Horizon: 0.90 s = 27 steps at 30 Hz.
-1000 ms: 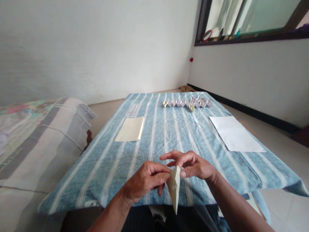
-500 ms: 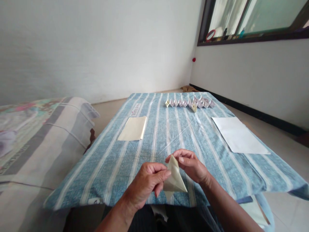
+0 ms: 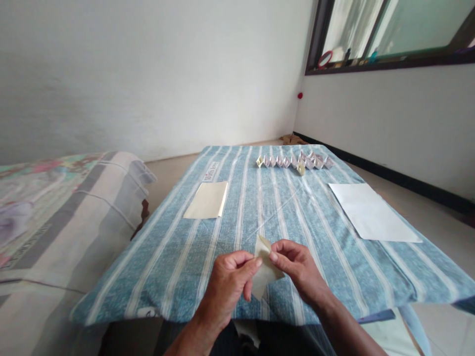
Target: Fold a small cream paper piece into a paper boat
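- Left hand: fingers curled and pressed together, tips pinching the left edge of the folded cream paper
- Right hand: thumb and forefinger pinching the paper's upper right side, other fingers curled behind
- Paper: held between both hands, tilted, pointed end downward, just above the near part of the counter, which is covered by a blue cloth with white stripes
- Near the far left of the counter: flat cream paper sheet, well apart from the hands
- On the right of the counter: white paper sheet, its edge reaching the cloth's side
- Along the far end: row of small zigzag-folded paper pieces, with a small cream folded piece at its front
- Left of the counter: bed with a patterned, striped cover
- Beyond: white wall and, high on the right, window
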Tool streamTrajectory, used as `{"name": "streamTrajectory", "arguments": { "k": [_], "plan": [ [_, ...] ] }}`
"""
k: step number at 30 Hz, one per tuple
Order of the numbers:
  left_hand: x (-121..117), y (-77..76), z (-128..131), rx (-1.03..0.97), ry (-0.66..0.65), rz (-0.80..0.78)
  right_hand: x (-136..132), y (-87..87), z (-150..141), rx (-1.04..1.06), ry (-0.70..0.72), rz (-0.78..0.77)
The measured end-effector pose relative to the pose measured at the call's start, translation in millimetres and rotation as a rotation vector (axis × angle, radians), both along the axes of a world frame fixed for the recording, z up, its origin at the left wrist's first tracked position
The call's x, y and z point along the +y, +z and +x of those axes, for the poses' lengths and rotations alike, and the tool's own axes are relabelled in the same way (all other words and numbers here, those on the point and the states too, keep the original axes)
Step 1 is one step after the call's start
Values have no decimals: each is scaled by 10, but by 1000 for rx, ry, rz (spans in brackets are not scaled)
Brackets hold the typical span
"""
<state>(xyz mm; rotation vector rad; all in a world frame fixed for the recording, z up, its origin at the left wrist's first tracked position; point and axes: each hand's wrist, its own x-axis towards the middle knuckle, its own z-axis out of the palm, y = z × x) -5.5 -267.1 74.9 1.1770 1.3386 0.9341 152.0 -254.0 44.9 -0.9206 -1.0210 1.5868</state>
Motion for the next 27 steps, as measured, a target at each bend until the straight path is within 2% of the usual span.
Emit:
{"name": "streamTrajectory", "arguments": {
  "k": [5,9,16,27],
  "plan": [
    [-23,-20,-29,-12,-42,-21,5,2,-7,-47,7,0],
    [-9,21,-80,-26,-91,-74,5,-21,7,-110,9,42],
    [48,45,-132,-92,-45,-62,-13,-21,-3,-256,34,131],
    [32,31,-99,-90,43,-28,-34,-24,-15,-246,43,140]
  ]
}}
